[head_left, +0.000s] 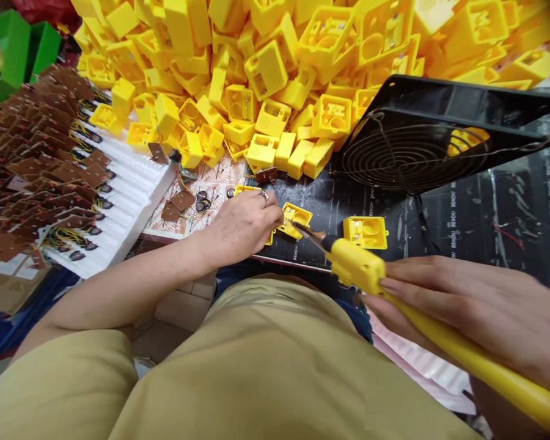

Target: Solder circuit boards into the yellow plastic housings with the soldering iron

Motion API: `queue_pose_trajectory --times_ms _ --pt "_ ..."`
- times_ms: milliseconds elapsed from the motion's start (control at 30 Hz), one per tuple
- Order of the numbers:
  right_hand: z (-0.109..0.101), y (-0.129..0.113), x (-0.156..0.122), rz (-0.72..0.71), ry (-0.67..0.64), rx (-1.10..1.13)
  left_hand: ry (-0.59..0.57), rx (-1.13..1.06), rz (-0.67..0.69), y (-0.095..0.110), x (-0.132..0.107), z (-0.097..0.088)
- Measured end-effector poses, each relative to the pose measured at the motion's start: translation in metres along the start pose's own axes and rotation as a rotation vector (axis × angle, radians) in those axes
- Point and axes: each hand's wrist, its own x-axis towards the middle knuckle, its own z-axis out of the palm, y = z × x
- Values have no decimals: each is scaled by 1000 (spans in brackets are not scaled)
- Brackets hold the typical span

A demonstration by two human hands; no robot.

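My left hand (245, 226), with a ring on one finger, is closed over the front edge of the bench. Its fingertips, partly hidden, press on a small open yellow plastic casing (297, 214). In my right hand (476, 299) is a yellow glue gun (357, 266) with a black collar and a thin metal tip. That tip points left at the casing, close to my left fingertips. To the right lies another open yellow casing (365, 232), its inside facing up. More yellow casing parts show partly behind and under my left hand.
A big heap of yellow casings (266, 67) fills the back. A black fan (407, 146) with a wire guard stands at right. Brown circuit boards (50, 153) with wires are stacked on white foam (132, 177) at left. Small round speakers (203, 201) lie nearby. Green bins (9, 55) stand far left.
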Motion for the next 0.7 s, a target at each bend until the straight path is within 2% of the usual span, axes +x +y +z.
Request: queue_pose_trajectory --times_ms 67,133,300,533,700 --pt "-5 2 -7 101 -15 -18 -7 8 -8 0 0 0" --pt "-5 3 -12 139 -3 -16 -12 14 -15 0 0 0" --pt "2 6 -12 135 67 19 4 -14 -12 -1 -1 1" --pt "1 6 -11 148 -6 8 14 -84 -28 -3 -2 2" --pt "6 5 0 74 -27 99 36 -99 -17 -6 -1 3"
